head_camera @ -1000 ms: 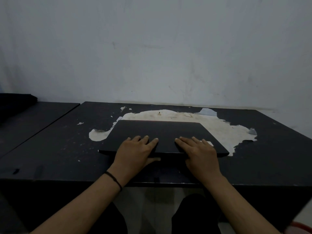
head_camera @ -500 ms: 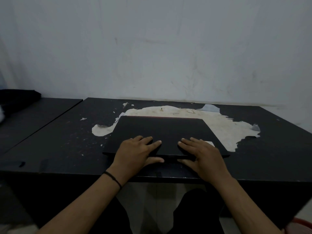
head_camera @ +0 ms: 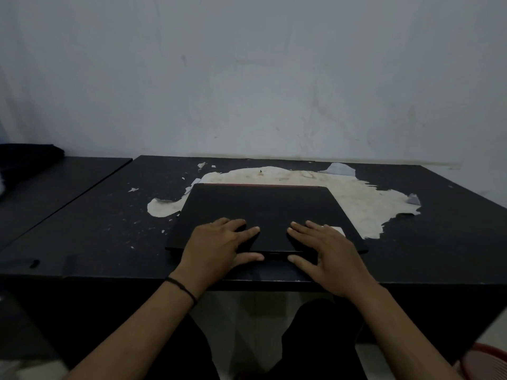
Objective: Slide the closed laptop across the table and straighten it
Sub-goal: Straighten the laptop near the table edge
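Nearest us, our left hand (head_camera: pixel 219 246) and right hand (head_camera: pixel 326 250) lie flat and spread on the closed laptop (head_camera: pixel 263 212), thumbs hooked under its near edge, gripping nothing else. Since a moment ago it has slid slightly farther onto the table (head_camera: pixel 82 231), squaring up; straightening looks almost finished.

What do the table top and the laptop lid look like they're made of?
Table top: likely board under a thin black laminate, since it has peeled away to a pale bare patch. Laptop: matte black lid, plastic or metal, can't tell; no glare.
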The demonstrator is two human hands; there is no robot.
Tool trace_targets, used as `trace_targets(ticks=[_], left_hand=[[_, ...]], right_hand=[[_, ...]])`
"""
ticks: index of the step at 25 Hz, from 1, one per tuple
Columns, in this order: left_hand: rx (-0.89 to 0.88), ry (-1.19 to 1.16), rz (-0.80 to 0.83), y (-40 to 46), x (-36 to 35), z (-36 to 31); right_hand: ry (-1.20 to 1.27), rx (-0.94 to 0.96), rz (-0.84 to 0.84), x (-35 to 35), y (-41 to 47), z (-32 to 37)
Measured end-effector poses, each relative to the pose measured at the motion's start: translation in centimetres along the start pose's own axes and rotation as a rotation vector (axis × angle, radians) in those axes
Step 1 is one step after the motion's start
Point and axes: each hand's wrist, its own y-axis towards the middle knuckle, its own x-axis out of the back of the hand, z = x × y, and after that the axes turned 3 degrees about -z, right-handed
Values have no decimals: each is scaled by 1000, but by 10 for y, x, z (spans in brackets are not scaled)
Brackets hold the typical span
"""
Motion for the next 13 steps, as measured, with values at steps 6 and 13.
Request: trace_targets(ticks=[6, 13], left_hand=[[208, -161, -20, -10, 1, -12], [752, -70, 93, -26, 14, -29]], right_hand=[[-15, -101, -97, -5, -5, 5], [-136, -565, -151, -5, -16, 17]])
